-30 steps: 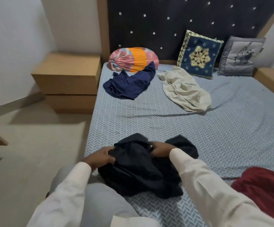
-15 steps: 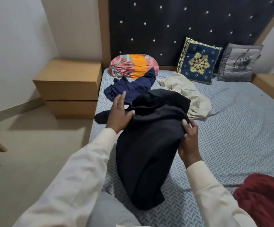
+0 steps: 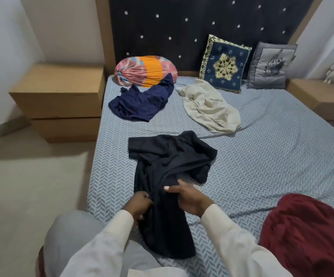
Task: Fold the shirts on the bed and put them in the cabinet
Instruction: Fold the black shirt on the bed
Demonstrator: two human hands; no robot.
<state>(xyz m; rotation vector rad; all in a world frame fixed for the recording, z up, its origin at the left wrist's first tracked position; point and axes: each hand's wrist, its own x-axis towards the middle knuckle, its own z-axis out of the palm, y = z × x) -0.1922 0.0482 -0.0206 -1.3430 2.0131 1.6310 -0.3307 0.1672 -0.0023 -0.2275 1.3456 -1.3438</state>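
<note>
**Spotter:** Your left hand [image 3: 140, 204] pinches the black shirt [image 3: 168, 166] at its left side, fingers curled into the cloth. Your right hand [image 3: 188, 198] grips a raised fold just beside it, thumb on top. The shirt lies on the bed [image 3: 262, 156], collar end toward the headboard [image 3: 182, 27], tail draped over the near edge against your lap.

**Coach:** That tail is your risk, I think. Pull toward yourself and the whole shirt may slide off the bed. Its right side is also bunched and doubled over, so a fold laid over that would likely lock in a crooked lump.

**Spotter:** Watch the left too. The sleeve lies near the bed's left edge, with the floor [image 3: 32, 196] below.

**Coach:** You have room, though. Bare sheet runs between this shirt and the navy shirt [image 3: 142, 102] and cream shirt [image 3: 210, 108] further up. It is wide open to the right as far as the maroon cloth [image 3: 310, 236] near your right sleeve. Shift the shirt up and rightward before smoothing.
</note>
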